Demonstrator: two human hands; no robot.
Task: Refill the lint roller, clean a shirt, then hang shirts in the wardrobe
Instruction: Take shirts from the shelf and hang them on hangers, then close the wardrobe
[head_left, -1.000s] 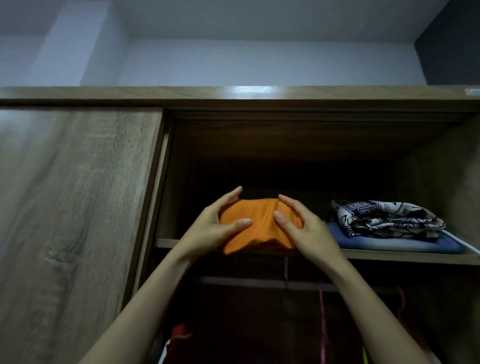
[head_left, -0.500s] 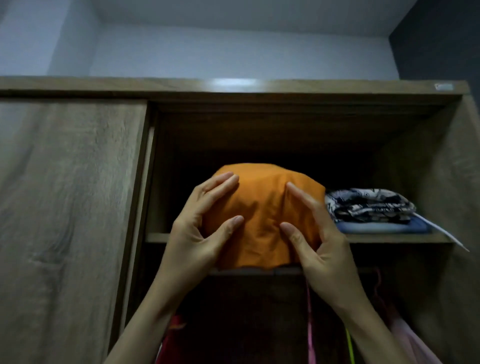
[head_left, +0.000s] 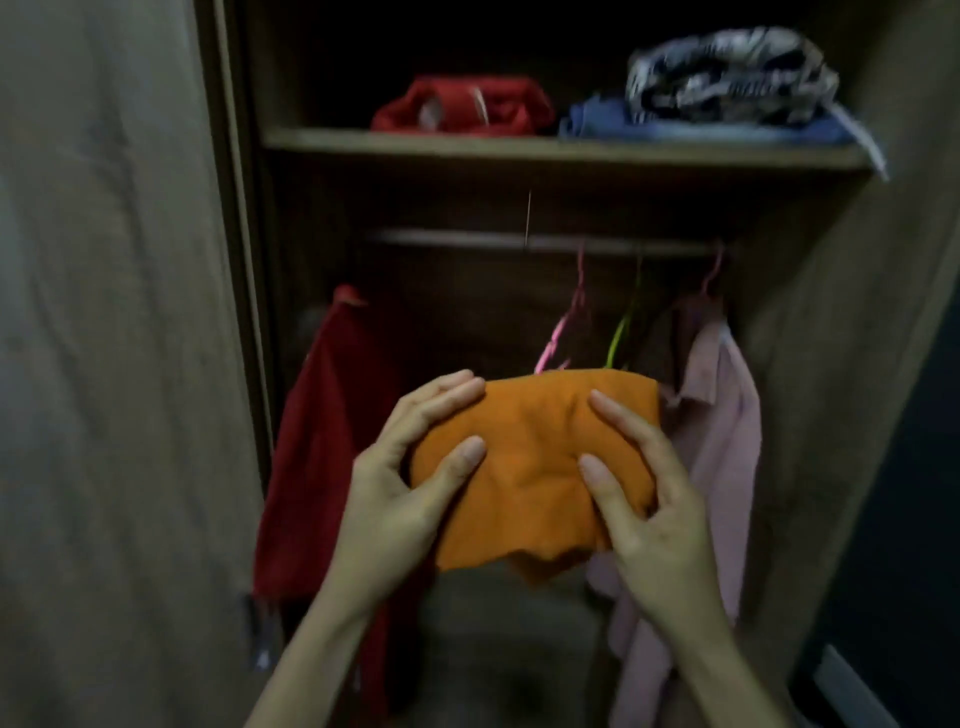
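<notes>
**Head view: both hands hold a folded orange garment in front of the open wardrobe**

The orange garment (head_left: 535, 467) sits between the two hands, in the air below the shelf (head_left: 519, 148) and in front of the hanging rail (head_left: 467, 240). It touches neither. Its lower edge hangs loose beneath the palms.

The left hand (head_left: 400, 499) takes the garment's left side. Its grip is moderately wide: the fingers curl along the upper left edge and the thumb presses on the near face. The right hand (head_left: 654, 525) takes the right side. Its forefinger and thumb lie spread on the near face, with a ridge of cloth bunched between the two hands. I cannot tell where its other fingers lie.

On the shelf a folded red garment (head_left: 462, 106) lies to the left. Just beside it is a folded blue garment (head_left: 675, 124) with a black-and-white patterned cloth (head_left: 727, 73) on top. On the rail hang a pink hanger (head_left: 561, 327) and a green hanger (head_left: 621, 332), and their lower parts are hidden behind the orange garment. A dark red garment (head_left: 322, 441) hangs at the left and a pale pink shirt (head_left: 722, 441) at the right, close to the right hand. The wardrobe door (head_left: 104, 364) fills the left of the frame. The picture is somewhat blurred.
</notes>
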